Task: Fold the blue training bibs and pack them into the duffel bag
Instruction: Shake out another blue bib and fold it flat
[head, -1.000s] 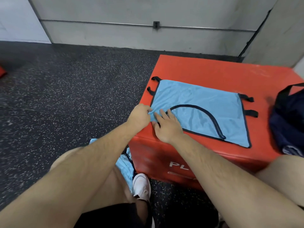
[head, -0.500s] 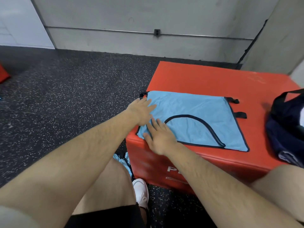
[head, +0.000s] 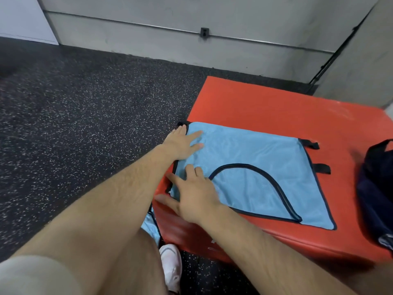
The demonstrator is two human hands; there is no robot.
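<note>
A light blue training bib [head: 255, 167] with dark trim and black side straps lies flat on the red padded box [head: 265, 105]. My left hand [head: 180, 143] rests on the bib's far left corner with fingers straight. My right hand [head: 191, 196] presses flat on the bib's near left corner, fingers spread. A dark navy duffel bag [head: 376, 188] sits on the box's right end, partly cut off by the frame. More blue bib fabric [head: 151, 226] hangs down beside the box, mostly hidden by my left arm and leg.
The box stands on dark speckled rubber floor [head: 85, 124], close to a grey wall [head: 191, 18] behind and on the right. My knee and a white shoe [head: 172, 267] are against the box's near left corner.
One second ago my left hand pinched the bib's left edge; now both hands lie flat on it. The left hand has slid toward the far corner. The camera view has shifted.
</note>
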